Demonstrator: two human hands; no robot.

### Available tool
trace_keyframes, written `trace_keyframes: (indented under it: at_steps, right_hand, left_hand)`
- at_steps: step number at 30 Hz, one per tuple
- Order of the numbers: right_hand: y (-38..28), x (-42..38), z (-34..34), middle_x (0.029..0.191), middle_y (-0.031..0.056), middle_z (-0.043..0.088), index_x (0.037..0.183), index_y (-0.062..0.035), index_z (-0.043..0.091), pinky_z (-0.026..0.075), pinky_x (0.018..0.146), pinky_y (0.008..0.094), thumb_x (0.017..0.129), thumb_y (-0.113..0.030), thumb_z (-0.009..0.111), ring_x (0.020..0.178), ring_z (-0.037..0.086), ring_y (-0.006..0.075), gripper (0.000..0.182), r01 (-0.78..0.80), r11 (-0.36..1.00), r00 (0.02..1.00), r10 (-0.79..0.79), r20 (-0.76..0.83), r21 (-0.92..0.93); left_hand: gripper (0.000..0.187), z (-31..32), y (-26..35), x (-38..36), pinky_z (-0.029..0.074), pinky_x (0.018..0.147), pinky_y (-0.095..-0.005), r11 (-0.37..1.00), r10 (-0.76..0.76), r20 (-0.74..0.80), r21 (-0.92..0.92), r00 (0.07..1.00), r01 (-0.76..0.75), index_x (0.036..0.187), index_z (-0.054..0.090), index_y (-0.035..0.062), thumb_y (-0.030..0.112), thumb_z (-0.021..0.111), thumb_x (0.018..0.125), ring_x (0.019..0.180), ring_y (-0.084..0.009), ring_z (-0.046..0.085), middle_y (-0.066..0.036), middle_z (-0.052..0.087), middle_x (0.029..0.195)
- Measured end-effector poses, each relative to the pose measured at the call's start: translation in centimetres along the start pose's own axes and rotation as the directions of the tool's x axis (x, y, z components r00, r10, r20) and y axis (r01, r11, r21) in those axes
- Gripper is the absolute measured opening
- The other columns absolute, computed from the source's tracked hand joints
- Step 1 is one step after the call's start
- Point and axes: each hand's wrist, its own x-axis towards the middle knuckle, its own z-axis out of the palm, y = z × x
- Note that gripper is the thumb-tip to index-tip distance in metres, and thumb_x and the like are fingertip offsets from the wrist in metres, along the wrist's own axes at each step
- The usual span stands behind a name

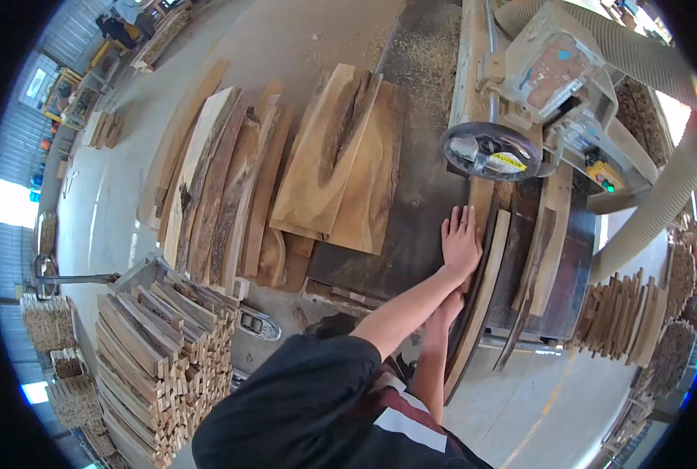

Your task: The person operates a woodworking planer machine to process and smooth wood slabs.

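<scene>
Two hands: our left hand point(462, 248) lies on the narrow board point(483, 195), fingers slightly apart; our right hand's point(448, 301) we cannot tell. The board seems partway under the machine point(555, 70) (slabs point(317, 180) lie untouched).

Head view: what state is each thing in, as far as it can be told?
Left hand: open, palm down on wood.
Right hand: partly hidden, grip unclear.
Handwheel: untouched.
Green light: lit.
Hose: bent.
Table: partly strewn with sawdust.
Wide boards: lying flat, overlapping, one deeply split.
Curved strip: lying lengthwise, overhanging the near edge.
Lower-left planks: stacked, ends uneven.
</scene>
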Motion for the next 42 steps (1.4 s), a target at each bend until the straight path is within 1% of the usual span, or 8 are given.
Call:
trace_keyframes:
  at_steps: [2,6,8,13,26,35,37,42]
  right_hand:
    - [-0.4,0.8,-0.2,0.124,0.0181,0.067,0.129,-0.0071,0.059,0.057,0.079,0.0409,0.103,-0.036,0.052,0.104,0.069,0.0315,0.039,0.218,0.57,0.973,-0.192,0.13,-0.792]
    - [-0.8,5.5,0.2,0.103,0.0131,0.072,0.119,-0.0098,0.06,0.057,0.063,0.0394,0.106,-0.039,0.047,0.083,0.07,0.029,0.034,0.526,0.147,0.759,-0.525,0.385,-0.837]
    - [-2.5,8.4,0.6,0.081,0.0024,0.066,0.1,-0.0142,0.059,0.045,0.045,0.0307,0.107,-0.045,0.043,0.063,0.06,0.0182,0.036,-0.212,0.975,0.944,0.221,0.243,-0.065]
    - [-6.1,7.7,7.2,0.078,-0.0019,0.06,0.091,-0.0151,0.054,0.034,0.043,0.0243,0.107,-0.05,0.041,0.063,0.054,0.0126,0.041,-0.155,0.976,0.981,0.171,0.095,-0.156]
    - [-3.4,9.3,12.8,0.079,0.0032,0.068,0.094,-0.0071,0.065,0.046,0.054,0.0252,0.105,-0.038,0.053,0.064,0.062,0.0107,0.035,0.516,0.704,0.848,-0.34,0.407,-0.488]
    - [3.1,-7.6,-3.5,0.097,0.0077,0.069,0.114,-0.0041,0.067,0.052,0.074,0.0331,0.106,-0.048,0.046,0.087,0.066,0.0179,0.049,0.332,0.677,0.776,0.199,0.598,-0.656]
    - [3.9,-11.2,-7.0,0.105,0.0104,0.069,0.126,-0.0041,0.062,0.054,0.08,0.0369,0.105,-0.055,0.041,0.096,0.066,0.0199,0.059,0.307,0.606,0.722,0.354,0.595,-0.734]
    - [3.6,-16.5,-13.3,0.116,0.0099,0.067,0.138,-0.006,0.052,0.055,0.086,0.0372,0.103,-0.058,0.044,0.101,0.066,0.022,0.063,-0.433,0.815,0.596,0.58,0.556,-0.386]
  left_hand:
    - [0.054,0.2,0.2,1.2,0.03,0.114,-0.0547,1.0,-0.022,-0.052,-0.008,0.998,0.022,0.15,0.041,0.0025,0.022,0.048,0.1,0.143,-0.0385,0.039,-0.017,0.053,0.147]
    - [0.056,0.5,-0.7,5.4,0.033,0.111,-0.0558,0.996,0.01,-0.157,-0.085,0.988,-0.023,0.147,0.044,0.0023,0.021,0.055,0.096,0.14,-0.0379,0.042,-0.017,0.054,0.144]
    - [0.045,-0.5,-2.3,7.5,0.04,0.107,-0.0532,0.953,0.057,-0.027,-0.297,0.998,-0.063,0.134,0.057,0.0011,0.022,0.059,0.093,0.134,-0.0378,0.049,-0.019,0.059,0.136]
    - [0.017,-20.4,-11.0,9.1,0.048,0.091,-0.0503,0.955,0.046,-0.328,-0.262,0.943,-0.138,0.095,0.067,0.0023,0.011,0.072,0.081,0.1,-0.0411,0.062,-0.022,0.066,0.101]
    - [0.12,-29.4,-19.8,1.9,0.027,0.108,-0.0692,0.886,-0.371,0.041,0.315,0.928,0.34,0.155,0.037,0.0147,0.066,0.085,0.057,0.139,-0.0592,0.028,-0.043,0.029,0.148]
    - [0.111,-27.8,-11.4,-12.7,0.041,0.106,-0.053,0.924,-0.383,0.282,0.098,0.88,0.37,0.152,0.037,0.0112,0.057,0.086,0.064,0.133,-0.0478,0.043,-0.035,0.037,0.146]
    - [0.093,-24.1,-12.7,-17.2,0.045,0.106,-0.0418,0.541,-0.13,0.407,-0.735,0.904,0.409,0.151,0.037,0.006,0.053,0.077,0.08,0.127,-0.0363,0.054,-0.024,0.044,0.147]
    - [0.065,-22.7,-11.4,-23.2,0.046,0.107,-0.0383,-0.364,0.029,0.798,-0.553,0.602,0.75,0.154,0.032,0.0036,0.028,0.06,0.1,0.125,-0.0248,0.057,-0.014,0.053,0.143]
